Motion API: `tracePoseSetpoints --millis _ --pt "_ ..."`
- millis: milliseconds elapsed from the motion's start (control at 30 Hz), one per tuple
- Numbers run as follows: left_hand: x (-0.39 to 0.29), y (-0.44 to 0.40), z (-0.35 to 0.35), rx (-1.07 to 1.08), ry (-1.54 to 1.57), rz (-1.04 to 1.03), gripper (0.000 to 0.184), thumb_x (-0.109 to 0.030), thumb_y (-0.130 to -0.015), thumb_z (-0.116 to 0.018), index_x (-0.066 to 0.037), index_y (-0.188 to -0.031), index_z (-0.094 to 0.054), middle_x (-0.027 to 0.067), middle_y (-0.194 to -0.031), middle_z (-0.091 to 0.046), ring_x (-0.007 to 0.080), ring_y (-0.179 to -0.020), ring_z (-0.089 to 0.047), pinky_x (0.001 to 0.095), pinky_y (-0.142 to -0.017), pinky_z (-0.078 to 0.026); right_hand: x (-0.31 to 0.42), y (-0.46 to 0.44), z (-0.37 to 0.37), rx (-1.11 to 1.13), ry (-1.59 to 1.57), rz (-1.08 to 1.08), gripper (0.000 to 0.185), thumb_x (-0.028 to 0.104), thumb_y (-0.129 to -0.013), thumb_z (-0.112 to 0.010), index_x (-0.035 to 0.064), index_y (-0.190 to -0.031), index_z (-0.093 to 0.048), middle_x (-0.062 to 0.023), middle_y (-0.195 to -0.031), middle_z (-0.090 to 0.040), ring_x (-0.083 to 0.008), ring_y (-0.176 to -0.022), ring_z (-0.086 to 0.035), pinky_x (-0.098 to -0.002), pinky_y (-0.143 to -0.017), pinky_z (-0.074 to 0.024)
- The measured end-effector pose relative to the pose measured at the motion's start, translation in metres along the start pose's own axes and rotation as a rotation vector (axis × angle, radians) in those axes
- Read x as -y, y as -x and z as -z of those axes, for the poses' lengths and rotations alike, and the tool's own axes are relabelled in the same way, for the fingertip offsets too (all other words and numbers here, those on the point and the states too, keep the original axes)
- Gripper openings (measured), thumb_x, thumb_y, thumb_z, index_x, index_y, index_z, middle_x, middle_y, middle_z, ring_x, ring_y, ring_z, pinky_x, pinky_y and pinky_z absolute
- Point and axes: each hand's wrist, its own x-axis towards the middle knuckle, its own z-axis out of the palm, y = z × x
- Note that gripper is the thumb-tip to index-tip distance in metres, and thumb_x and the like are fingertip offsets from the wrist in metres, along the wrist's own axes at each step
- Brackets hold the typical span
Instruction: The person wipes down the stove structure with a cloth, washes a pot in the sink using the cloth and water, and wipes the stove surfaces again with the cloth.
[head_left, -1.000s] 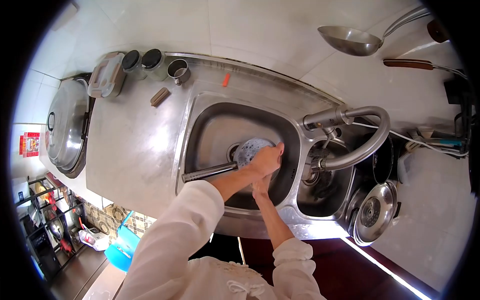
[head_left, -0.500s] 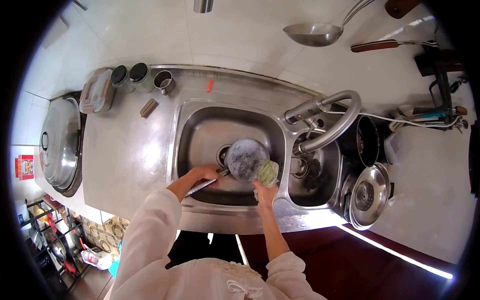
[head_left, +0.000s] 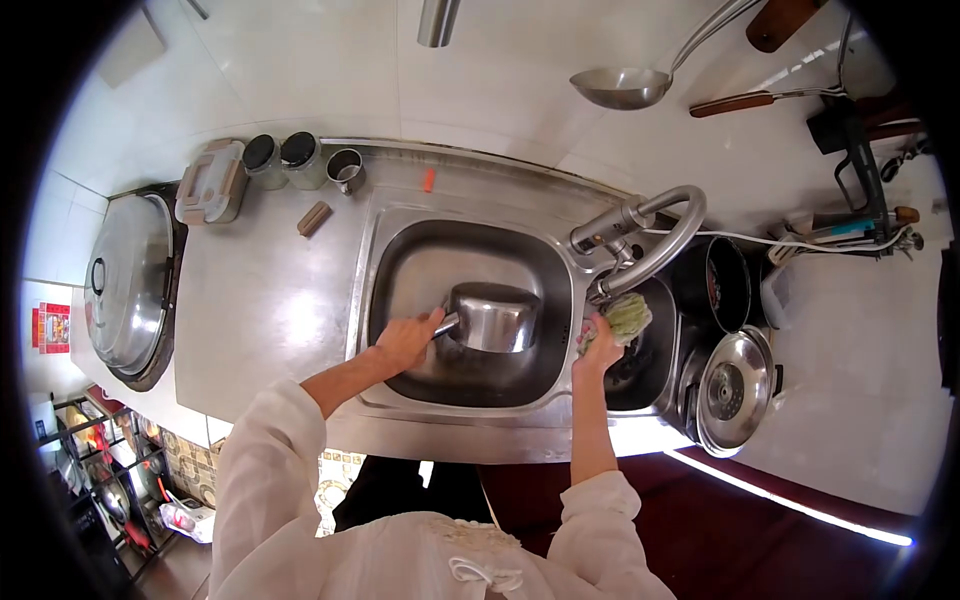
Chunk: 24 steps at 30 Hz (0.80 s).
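A shiny steel saucepan [head_left: 497, 325] is held over the large sink basin [head_left: 420, 240], its side wall facing me. My left hand [head_left: 405, 342] is closed round the saucepan's handle at the left. My right hand [head_left: 599, 352] grips a crumpled green cloth [head_left: 629, 317] beneath the faucet [head_left: 668, 250], at the small basin [head_left: 640, 395]. Some pinkish-white material shows beside the fingers of that hand. The saucepan's inside is mostly hidden from this angle.
A steel lid [head_left: 735, 400] leans beside a dark pot [head_left: 712, 285] on the right. Along the back left stand a lidded container [head_left: 212, 180], two black-capped jars and a metal cup [head_left: 346, 172]. A ladle [head_left: 622, 88] hangs on the wall.
My right hand has moved right with the cloth, from the saucepan to the small basin. The saucepan has turned from showing its sudsy face to showing its shiny side.
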Motion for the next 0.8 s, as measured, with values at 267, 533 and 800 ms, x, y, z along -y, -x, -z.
tracePoseSetpoints --millis 267,533,800 --pt "0.001 0.016 0.026 -0.406 -0.242 -0.169 0.051 -0.003 -0.065 -0.067 -0.008 -0.108 -0.041 0.0107 -0.086 -0.056 0.0270 -0.071 -0.062 0.0370 -0.061 -0.049 0.029 -0.023 -0.018 -0.033 0.104 0.112 0.009 0.005 -0.070 -0.063 0.0036 -0.077 -0.058 -0.0048 -0.066 -0.056 -0.0128 -0.050 -0.053 -0.0260 -0.040 -0.0387" --pt "-0.002 0.000 -0.022 0.073 0.190 0.088 0.042 -0.011 -0.065 -0.065 -0.003 -0.104 -0.051 0.0171 -0.082 -0.062 0.0315 -0.082 -0.063 0.0414 -0.069 -0.050 0.009 -0.075 -0.023 0.070 0.240 0.453 0.023 0.002 -0.069 -0.066 -0.0011 -0.091 -0.059 -0.0062 -0.080 -0.060 -0.0160 -0.064 -0.055 -0.0299 -0.056 -0.0446" --pt "0.008 -0.026 -0.071 0.535 1.135 0.321 0.022 -0.015 -0.072 -0.065 0.001 -0.084 -0.056 0.0056 -0.061 -0.057 0.0142 -0.050 -0.058 0.0281 -0.047 -0.049 0.019 -0.097 -0.029 0.233 0.578 0.848 0.032 0.010 -0.067 -0.070 -0.0058 -0.092 -0.059 -0.0140 -0.084 -0.064 -0.0235 -0.075 -0.060 -0.0347 -0.070 -0.0468"
